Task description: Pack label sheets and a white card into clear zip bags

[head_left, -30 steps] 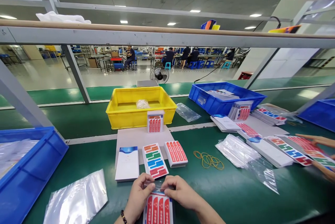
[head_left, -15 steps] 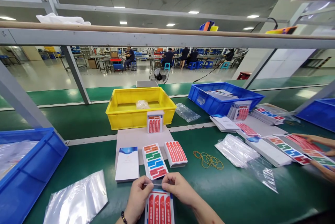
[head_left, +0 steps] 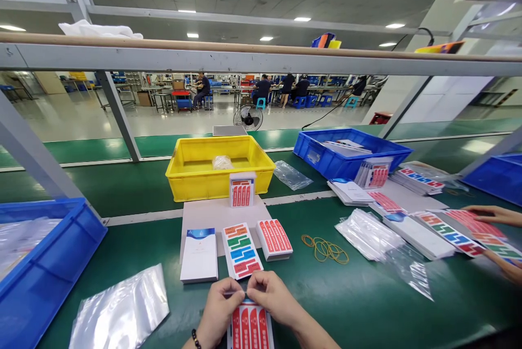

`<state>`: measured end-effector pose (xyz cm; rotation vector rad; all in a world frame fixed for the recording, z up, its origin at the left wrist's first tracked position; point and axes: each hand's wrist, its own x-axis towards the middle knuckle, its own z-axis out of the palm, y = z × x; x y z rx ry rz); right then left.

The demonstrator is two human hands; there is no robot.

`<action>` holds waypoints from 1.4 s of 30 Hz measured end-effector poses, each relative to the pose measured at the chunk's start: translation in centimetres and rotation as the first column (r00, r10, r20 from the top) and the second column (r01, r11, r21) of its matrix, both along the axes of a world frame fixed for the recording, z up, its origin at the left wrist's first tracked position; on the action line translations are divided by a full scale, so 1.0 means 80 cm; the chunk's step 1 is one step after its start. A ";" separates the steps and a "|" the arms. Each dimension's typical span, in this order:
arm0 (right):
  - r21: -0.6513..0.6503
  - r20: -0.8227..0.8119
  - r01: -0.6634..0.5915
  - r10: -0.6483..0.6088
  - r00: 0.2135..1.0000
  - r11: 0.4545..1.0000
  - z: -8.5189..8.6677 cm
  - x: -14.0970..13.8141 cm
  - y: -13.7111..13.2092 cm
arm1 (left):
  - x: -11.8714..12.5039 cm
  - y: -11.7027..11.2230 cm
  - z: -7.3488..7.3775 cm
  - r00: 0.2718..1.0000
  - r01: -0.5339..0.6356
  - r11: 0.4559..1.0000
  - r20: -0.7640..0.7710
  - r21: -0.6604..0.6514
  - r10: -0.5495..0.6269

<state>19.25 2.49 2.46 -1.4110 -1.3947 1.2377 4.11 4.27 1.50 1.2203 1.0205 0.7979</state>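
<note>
My left hand [head_left: 223,305] and my right hand [head_left: 269,293] are both closed in a pinch, fingertips almost meeting at the top edge of a clear plastic bag [head_left: 245,295]. Inside it sits a card with red label strips [head_left: 250,330], its lower end cut off by the frame. Just beyond my fingers lies a pile of multicoloured sticker sheets [head_left: 241,251]. To its left is a stack of white booklets with a blue top [head_left: 199,256], and to its right a stack of red sticker cards [head_left: 274,239].
A yellow bin [head_left: 220,180] stands behind the stacks. Clear bags [head_left: 122,305] lie at left beside a blue bin [head_left: 44,262]. Rubber bands [head_left: 326,248] and more bags [head_left: 369,234] are at right. A co-worker's hands [head_left: 497,216] handle sheets at the far right.
My two hands have come closer together along the bag's top edge. The co-worker's upper hand has shifted slightly at the far right.
</note>
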 end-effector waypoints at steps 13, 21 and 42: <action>0.024 0.129 -0.056 0.052 0.990 0.998 0.012 0.013 -0.004 | -0.003 -0.001 -0.005 0.993 0.097 0.981 -0.083 0.166 -0.084; 0.090 0.211 -0.037 0.017 0.977 0.995 0.016 0.034 -0.003 | -0.046 -0.012 0.046 0.917 0.119 0.851 -0.386 0.512 0.104; 0.282 0.237 0.000 -0.069 0.969 0.959 0.002 -0.002 -0.005 | -0.226 -0.006 0.033 0.382 -0.056 0.990 -0.913 0.128 0.140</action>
